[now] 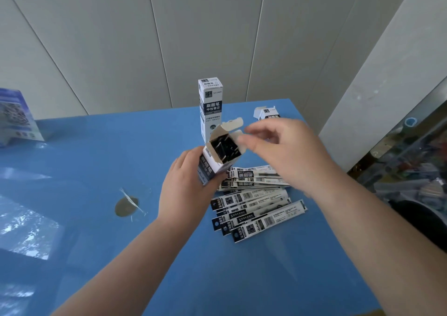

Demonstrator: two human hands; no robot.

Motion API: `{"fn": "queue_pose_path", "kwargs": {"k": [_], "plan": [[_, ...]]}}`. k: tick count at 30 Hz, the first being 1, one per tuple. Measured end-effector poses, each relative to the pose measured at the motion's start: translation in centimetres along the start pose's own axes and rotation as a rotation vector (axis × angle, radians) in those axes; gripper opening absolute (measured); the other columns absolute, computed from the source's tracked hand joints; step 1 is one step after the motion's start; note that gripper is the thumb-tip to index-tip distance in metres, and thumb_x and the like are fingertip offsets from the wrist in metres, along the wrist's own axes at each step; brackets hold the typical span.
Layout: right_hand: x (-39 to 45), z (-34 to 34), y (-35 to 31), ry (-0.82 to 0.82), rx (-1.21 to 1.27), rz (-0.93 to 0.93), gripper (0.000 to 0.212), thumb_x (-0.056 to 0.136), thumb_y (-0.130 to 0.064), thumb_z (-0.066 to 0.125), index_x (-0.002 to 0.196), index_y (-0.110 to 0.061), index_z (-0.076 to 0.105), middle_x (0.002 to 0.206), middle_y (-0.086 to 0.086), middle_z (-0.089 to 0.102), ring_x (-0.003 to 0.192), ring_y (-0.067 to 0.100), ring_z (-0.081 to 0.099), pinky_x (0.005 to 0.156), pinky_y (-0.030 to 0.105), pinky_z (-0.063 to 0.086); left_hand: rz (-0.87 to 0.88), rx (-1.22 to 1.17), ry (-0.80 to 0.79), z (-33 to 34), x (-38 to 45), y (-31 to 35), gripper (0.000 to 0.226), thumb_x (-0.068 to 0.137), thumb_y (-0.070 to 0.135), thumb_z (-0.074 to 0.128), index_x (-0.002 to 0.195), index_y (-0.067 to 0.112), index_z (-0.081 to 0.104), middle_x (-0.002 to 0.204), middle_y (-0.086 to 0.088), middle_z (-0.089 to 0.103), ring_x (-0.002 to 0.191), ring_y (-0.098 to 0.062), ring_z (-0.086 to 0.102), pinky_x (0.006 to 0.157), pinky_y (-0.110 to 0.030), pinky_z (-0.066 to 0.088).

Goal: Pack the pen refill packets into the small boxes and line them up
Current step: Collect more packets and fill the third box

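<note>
My left hand (186, 185) grips a small white and dark box (219, 156) held tilted above the table, its top flaps open and dark refills showing inside. My right hand (283, 151) hovers at the box's mouth, its fingertips pinching a side flap. Several flat pen refill packets (256, 204) lie fanned out on the blue table just below and right of the box. A closed box (210, 105) stands upright behind the held one. Another box (267, 113) with an open flap stands further right, partly hidden by my right hand.
The blue table (121, 243) has a round hole (125, 206) at centre left. A blue printed card stand (17, 117) sits at the far left edge. A glass case (411, 170) with cluttered goods borders the table's right side. Grey wall panels rise behind.
</note>
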State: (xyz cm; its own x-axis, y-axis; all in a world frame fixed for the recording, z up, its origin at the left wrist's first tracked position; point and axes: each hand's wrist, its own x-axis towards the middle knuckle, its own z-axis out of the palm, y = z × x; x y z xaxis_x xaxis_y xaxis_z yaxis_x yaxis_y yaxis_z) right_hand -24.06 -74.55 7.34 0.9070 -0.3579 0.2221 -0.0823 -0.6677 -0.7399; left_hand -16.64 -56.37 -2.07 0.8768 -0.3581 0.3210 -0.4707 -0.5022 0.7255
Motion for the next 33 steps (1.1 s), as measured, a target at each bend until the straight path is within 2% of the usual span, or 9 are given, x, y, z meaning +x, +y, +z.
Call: {"fn": "queue_pose_path", "kwargs": {"k": [3, 5, 7, 10, 13, 19, 24, 30, 33], "plan": [[-0.3, 0.6, 4.7, -0.05, -0.186, 0.095, 0.017, 0.089, -0.041, 0.071, 0.106, -0.035, 0.072, 0.084, -0.023, 0.067, 0.072, -0.008, 0.059, 0.064, 0.013, 0.04, -0.07, -0.022, -0.007, -0.2, 0.1, -0.4, 0.051, 0.081, 0.042, 0.08, 0.125, 0.037, 0.054, 0.117, 0.021, 0.059, 0.112, -0.006, 0.053, 0.087, -0.03, 0.045], [-0.5, 1.4, 7.6, -0.232, -0.415, 0.122, 0.028, 0.092, -0.037, 0.07, 0.117, -0.027, 0.07, 0.099, -0.015, 0.064, 0.093, 0.004, 0.061, 0.078, 0.025, 0.047, -0.081, -0.028, -0.009, -0.1, 0.0, -0.4, 0.052, 0.081, 0.043, 0.08, 0.125, 0.042, 0.052, 0.118, 0.024, 0.058, 0.113, -0.005, 0.053, 0.09, -0.03, 0.046], [-0.6, 2.6, 9.3, -0.36, -0.558, 0.036, 0.025, 0.092, -0.038, 0.067, 0.112, -0.023, 0.068, 0.101, -0.007, 0.058, 0.107, 0.019, 0.056, 0.085, 0.036, 0.048, -0.077, -0.021, -0.001, 0.0, -0.1, -0.2, 0.051, 0.081, 0.043, 0.08, 0.123, 0.044, 0.051, 0.116, 0.025, 0.058, 0.112, -0.004, 0.053, 0.09, -0.031, 0.047], [-0.5, 4.0, 10.6, -0.441, -0.663, -0.065, 0.019, 0.097, -0.037, 0.058, 0.096, -0.018, 0.061, 0.094, -0.007, 0.047, 0.103, 0.021, 0.049, 0.077, 0.035, 0.043, -0.075, 0.003, 0.016, 0.2, -0.1, 0.1, 0.05, 0.081, 0.042, 0.081, 0.122, 0.045, 0.051, 0.114, 0.024, 0.059, 0.111, -0.004, 0.054, 0.089, -0.031, 0.048], [-0.5, 4.4, 11.4, -0.416, -0.704, -0.119, 0.016, 0.098, -0.031, 0.055, 0.087, -0.019, 0.059, 0.088, -0.006, 0.044, 0.097, 0.021, 0.05, 0.07, 0.033, 0.04, -0.089, 0.03, 0.027, 0.5, -0.2, 0.3, 0.052, 0.081, 0.044, 0.08, 0.122, 0.046, 0.05, 0.115, 0.025, 0.059, 0.111, -0.004, 0.054, 0.088, -0.029, 0.047], [-0.5, 3.7, 11.4, -0.388, -0.642, -0.178, 0.012, 0.092, -0.026, 0.058, 0.084, -0.022, 0.066, 0.085, -0.007, 0.054, 0.09, 0.02, 0.053, 0.064, 0.03, 0.038, -0.154, 0.054, 0.072, 1.0, -0.8, 0.8, 0.05, 0.08, 0.045, 0.079, 0.121, 0.045, 0.051, 0.116, 0.025, 0.059, 0.111, -0.002, 0.053, 0.085, -0.025, 0.043], [0.4, 2.4, 11.4, -0.48, -0.536, -0.081, 0.031, 0.09, -0.03, 0.065, 0.065, -0.025, 0.046, 0.072, -0.007, 0.052, 0.077, 0.022, 0.056, 0.055, 0.03, 0.035, -0.195, 0.066, 0.114, 1.4, -1.6, 1.6, 0.045, 0.08, 0.041, 0.081, 0.114, 0.047, 0.051, 0.11, 0.027, 0.058, 0.111, -0.005, 0.056, 0.086, -0.028, 0.045], [1.7, 0.6, 10.8, -0.502, -0.405, 0.028, 0.025, 0.09, -0.038, 0.067, 0.073, -0.021, 0.06, 0.064, -0.01, 0.063, 0.064, 0.008, 0.057, 0.051, 0.029, 0.035, -0.224, 0.067, 0.179, 2.0, -2.2, 2.3, 0.041, 0.08, 0.045, 0.077, 0.112, 0.049, 0.051, 0.111, 0.03, 0.057, 0.112, -0.006, 0.056, 0.082, -0.023, 0.042], [2.3, 0.0, 10.6, -0.52, -0.396, 0.036, 0.029, 0.091, -0.041, 0.068, 0.076, -0.017, 0.063, 0.071, -0.003, 0.062, 0.068, 0.016, 0.059, 0.057, 0.032, 0.041, -0.236, 0.073, 0.19, 2.1, -2.2, 2.6, 0.043, 0.08, 0.043, 0.078, 0.114, 0.048, 0.051, 0.11, 0.028, 0.058, 0.111, -0.004, 0.054, 0.081, -0.02, 0.041]]}}
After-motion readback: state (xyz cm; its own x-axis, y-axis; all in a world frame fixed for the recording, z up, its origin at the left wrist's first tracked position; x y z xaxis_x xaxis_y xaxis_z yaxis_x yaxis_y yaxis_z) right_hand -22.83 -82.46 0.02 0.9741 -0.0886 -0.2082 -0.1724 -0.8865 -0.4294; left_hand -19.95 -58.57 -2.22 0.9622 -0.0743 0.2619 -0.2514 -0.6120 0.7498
